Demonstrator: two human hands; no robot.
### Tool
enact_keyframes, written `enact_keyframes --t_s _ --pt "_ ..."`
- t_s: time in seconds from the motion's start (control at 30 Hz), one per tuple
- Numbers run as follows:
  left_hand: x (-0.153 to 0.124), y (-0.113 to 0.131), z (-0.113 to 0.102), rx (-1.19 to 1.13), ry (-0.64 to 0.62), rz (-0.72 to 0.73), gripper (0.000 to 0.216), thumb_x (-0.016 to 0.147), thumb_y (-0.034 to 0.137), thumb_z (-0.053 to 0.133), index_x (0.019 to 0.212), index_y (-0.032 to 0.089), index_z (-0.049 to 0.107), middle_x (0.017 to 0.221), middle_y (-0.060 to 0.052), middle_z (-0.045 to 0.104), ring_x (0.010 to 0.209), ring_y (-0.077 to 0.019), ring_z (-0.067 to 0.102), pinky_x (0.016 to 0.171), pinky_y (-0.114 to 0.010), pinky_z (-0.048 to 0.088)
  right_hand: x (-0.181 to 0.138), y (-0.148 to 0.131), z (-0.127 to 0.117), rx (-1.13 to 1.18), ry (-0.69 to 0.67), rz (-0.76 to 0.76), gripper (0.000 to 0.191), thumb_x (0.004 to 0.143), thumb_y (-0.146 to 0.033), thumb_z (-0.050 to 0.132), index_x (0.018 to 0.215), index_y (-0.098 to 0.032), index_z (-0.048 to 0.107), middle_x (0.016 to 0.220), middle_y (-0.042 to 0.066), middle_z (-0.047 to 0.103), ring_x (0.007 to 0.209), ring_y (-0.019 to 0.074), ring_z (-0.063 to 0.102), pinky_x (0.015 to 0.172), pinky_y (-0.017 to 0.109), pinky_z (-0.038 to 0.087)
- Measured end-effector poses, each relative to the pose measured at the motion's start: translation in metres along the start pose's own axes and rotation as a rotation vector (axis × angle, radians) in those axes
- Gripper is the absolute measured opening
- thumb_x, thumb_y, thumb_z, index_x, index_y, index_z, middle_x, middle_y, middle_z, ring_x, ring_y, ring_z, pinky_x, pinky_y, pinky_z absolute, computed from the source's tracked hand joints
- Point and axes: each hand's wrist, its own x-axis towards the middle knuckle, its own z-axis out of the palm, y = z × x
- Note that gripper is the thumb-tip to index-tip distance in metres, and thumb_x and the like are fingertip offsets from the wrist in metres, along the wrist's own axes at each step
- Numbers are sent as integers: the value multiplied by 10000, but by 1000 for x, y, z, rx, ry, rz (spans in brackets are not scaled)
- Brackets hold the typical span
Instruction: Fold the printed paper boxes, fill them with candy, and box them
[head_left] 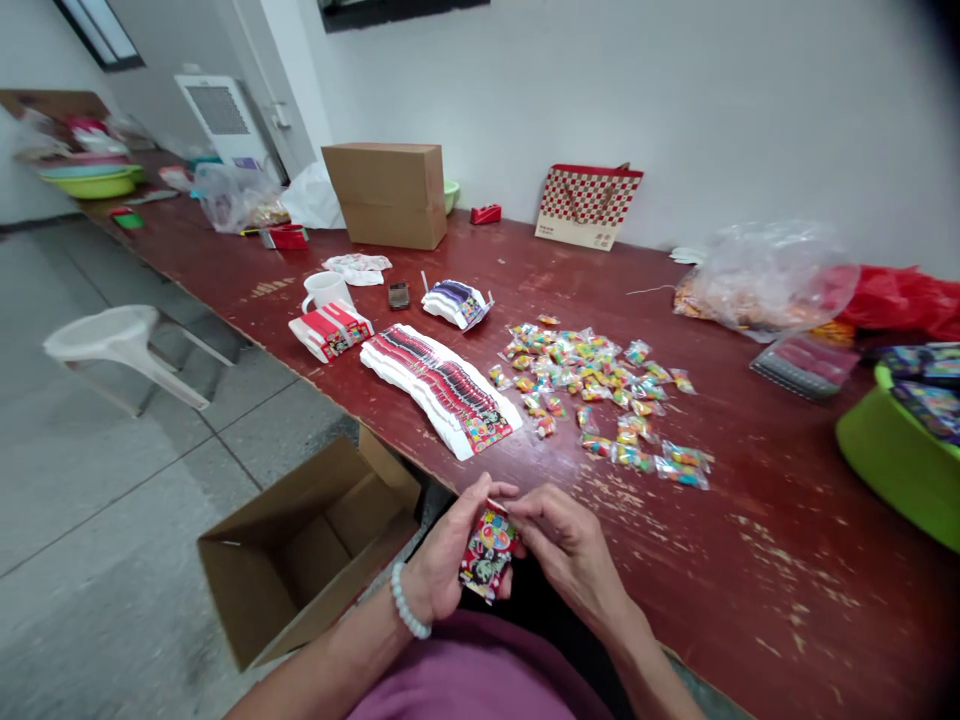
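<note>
A small printed candy packet [489,555], red and black with coloured balls on it, is held upright in front of my body. My left hand [446,555], with a pale bead bracelet at its wrist, wraps round the packet from the left. The fingertips of my right hand [566,535] pinch the packet's upper right edge. Just beyond my hands lies a fanned row of similar flat packets [442,385]. To its right, many small clear-wrapped colourful candies [592,375] are scattered on the red table [675,560].
Below the table's edge at left stands an open cardboard box [300,550]. A white mug [328,290], a banded red bundle [330,330] and a purple bundle [456,303] sit further back. A green basin [900,470] is at far right; a white stool [124,345] stands left.
</note>
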Motion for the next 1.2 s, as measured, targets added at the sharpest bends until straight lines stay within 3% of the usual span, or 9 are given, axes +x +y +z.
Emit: enact_keyframes --t_s 0.07,0.2,0.37,0.47,0.6,0.7,0.9,1.03,1.2 --pt "1 2 1 30 -8 13 481 923 528 429 1245 192 552 683 -23 624 419 -130 566 378 -226 469 1 -3 -3 -22 -60 5 159 913 -328 616 933 -212 722 887 51 674 798 176 637 736 281 504" --pt "0 4 4 212 28 177 469 902 476 519 1260 179 582 762 -47 653 562 -149 618 395 -187 459 3 -1 1 106 -6 226 225 869 -406 670 852 -182 685 737 29 661 614 146 592 580 253 486" --pt "0 -2 -1 213 -65 72 664 930 625 312 1276 133 594 657 -48 639 420 -117 553 381 -199 441 7 -2 5 410 -43 357 261 797 -420 747 779 -167 685 923 72 708 595 136 594 526 253 478" --pt "-1 -2 -5 200 -56 69 655 920 615 352 1271 122 603 653 -54 643 413 -119 553 380 -202 439 7 -5 6 420 -20 391 267 790 -428 748 775 -168 689 967 86 712 639 164 625 530 263 486" --pt "-1 -3 -8 63 -34 44 537 864 513 497 1222 139 640 705 -58 650 492 -144 581 380 -211 445 -5 -1 9 88 -23 195 223 893 -395 633 815 -198 699 843 60 686 727 190 635 640 292 502" --pt "5 -8 -8 -135 -49 1 437 742 352 588 1105 132 690 800 -63 663 532 -136 592 439 -223 466 -17 9 13 -178 -28 -48 167 917 -367 601 1000 -239 669 995 78 665 931 240 629 765 347 509" --pt "9 -15 -2 -290 138 94 339 755 387 643 996 153 690 744 -28 647 619 -137 602 600 -240 469 -28 26 27 -751 15 -302 902 654 -490 791 1407 -186 397 1301 202 532 1100 414 514 863 567 425" --pt "3 -14 -3 -232 228 226 335 783 432 657 972 155 674 819 -38 675 784 -176 637 771 -286 488 -18 26 38 -751 -4 -299 824 674 -260 719 1416 -210 365 1243 159 557 1083 368 519 893 528 426" --pt "-3 -7 -21 -111 325 372 324 804 448 666 969 170 640 894 -32 679 846 -167 638 783 -258 494 1 21 57 -565 -135 -219 787 689 -280 737 1389 -228 380 1263 126 535 1115 321 518 923 465 453"
